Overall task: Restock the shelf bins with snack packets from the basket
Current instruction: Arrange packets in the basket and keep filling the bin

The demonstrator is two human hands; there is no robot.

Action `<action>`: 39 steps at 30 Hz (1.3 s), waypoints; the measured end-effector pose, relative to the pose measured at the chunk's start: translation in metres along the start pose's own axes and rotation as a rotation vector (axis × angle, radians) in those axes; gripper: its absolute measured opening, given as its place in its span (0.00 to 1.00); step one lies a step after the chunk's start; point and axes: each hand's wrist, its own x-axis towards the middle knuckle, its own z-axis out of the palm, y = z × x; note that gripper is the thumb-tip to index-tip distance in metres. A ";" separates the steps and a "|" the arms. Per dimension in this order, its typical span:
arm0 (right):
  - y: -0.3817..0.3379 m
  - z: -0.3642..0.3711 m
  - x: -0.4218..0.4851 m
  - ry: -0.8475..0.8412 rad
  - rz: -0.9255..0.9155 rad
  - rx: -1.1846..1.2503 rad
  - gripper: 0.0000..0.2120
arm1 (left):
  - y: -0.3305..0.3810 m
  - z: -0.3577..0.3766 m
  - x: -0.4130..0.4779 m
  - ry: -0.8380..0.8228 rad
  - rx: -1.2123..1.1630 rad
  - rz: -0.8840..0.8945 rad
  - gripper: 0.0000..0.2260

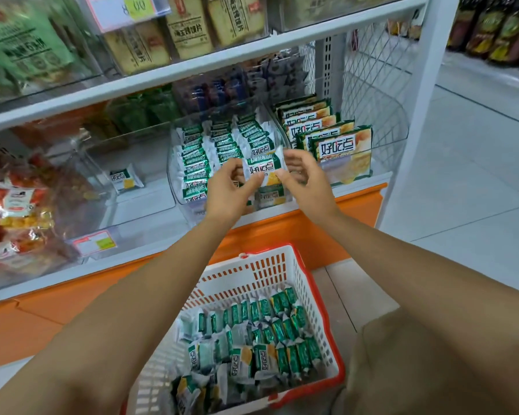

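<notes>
A person's left hand (pixel 226 191) and right hand (pixel 304 178) together pinch one green-and-white snack packet (pixel 264 169) by its side edges, just in front of the clear shelf bin (pixel 174 187) of matching packets; below the bin stands the white basket (pixel 270 265), holding more.

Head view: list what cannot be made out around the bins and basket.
- Upper price tag: cut by the top edge, blurred.
- Lower price label: too blurred to read.
- Middle bin, front: hidden behind the left hand, right hand and held snack packet.
- Basket, near end: cut by the bottom edge.
</notes>
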 end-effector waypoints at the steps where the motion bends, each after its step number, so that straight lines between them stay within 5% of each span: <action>1: 0.003 -0.001 0.006 0.029 -0.039 -0.064 0.20 | 0.002 0.001 0.009 0.031 0.033 0.025 0.13; 5: 0.022 -0.005 0.026 0.043 -0.118 -0.300 0.21 | 0.000 0.011 0.047 0.061 0.188 -0.006 0.13; 11: 0.040 -0.003 0.038 0.012 -0.163 -0.339 0.21 | -0.015 0.026 0.078 0.065 0.264 -0.155 0.16; 17: 0.046 -0.006 0.036 -0.019 -0.185 -0.323 0.21 | -0.014 0.039 0.089 0.129 0.483 -0.105 0.12; 25: 0.046 -0.007 0.033 -0.010 -0.224 -0.341 0.20 | -0.002 0.040 0.098 0.061 0.988 0.036 0.18; 39: 0.047 -0.006 0.030 0.007 -0.261 -0.404 0.19 | -0.006 0.047 0.109 -0.004 1.066 -0.035 0.20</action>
